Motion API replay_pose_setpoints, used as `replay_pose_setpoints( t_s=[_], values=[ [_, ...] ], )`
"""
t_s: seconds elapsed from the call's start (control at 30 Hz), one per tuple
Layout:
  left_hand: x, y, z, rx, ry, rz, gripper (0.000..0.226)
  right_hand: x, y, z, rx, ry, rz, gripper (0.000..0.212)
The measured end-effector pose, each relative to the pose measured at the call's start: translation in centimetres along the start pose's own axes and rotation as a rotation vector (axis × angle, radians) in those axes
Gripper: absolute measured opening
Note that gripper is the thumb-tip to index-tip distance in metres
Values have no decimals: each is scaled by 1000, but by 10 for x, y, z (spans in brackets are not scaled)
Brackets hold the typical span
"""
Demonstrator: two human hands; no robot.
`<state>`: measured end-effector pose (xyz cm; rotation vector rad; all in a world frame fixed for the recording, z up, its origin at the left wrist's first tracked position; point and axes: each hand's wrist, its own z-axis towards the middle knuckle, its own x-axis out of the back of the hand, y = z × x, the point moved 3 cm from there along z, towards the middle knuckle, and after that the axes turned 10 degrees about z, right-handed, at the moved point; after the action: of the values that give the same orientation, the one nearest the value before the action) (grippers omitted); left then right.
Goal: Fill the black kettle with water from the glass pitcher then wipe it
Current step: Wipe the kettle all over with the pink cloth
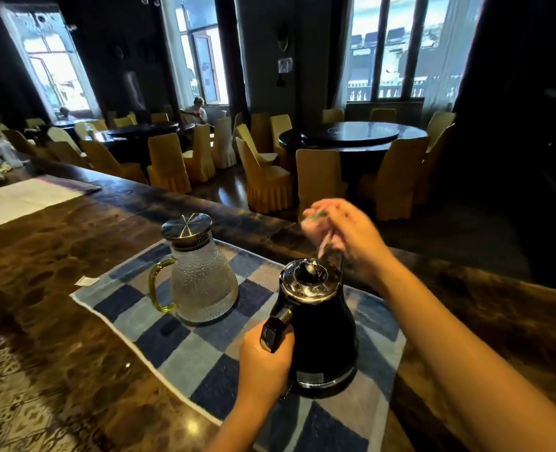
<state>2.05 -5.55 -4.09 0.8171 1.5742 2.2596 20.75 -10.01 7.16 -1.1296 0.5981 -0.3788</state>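
The black kettle stands upright on a blue checked cloth, its shiny lid on. My left hand grips the kettle's black handle from below and the left. My right hand hovers blurred just above and behind the lid, fingers pinched on something small and pinkish that I cannot make out. The glass pitcher, with a metal lid and a yellow-green handle, sits to the kettle's left on the same cloth, holding a little water.
The cloth lies on a dark marbled counter. A white and pink striped cloth lies at the far left. A small paper scrap rests by the checked cloth's corner. Behind the counter are yellow-covered chairs and round tables.
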Motion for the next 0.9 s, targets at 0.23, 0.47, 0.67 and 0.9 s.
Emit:
replay_pose_setpoints(
  t_s=[0.23, 0.47, 0.67, 0.9],
  values=[
    [1, 3, -2, -1, -49, -1, 21, -13, 43, -37, 61, 219, -206, 18],
    [4, 6, -1, -13, -124, -62, 48, 14, 92, -69, -176, 467, -100, 34],
    [3, 4, 1, -40, -162, -89, 54, 25, 112, -109, -202, 485, -326, 23],
    [12, 7, -5, -154, -69, -100, 50, 48, 107, -170, -236, 520, -389, 19]
  ],
)
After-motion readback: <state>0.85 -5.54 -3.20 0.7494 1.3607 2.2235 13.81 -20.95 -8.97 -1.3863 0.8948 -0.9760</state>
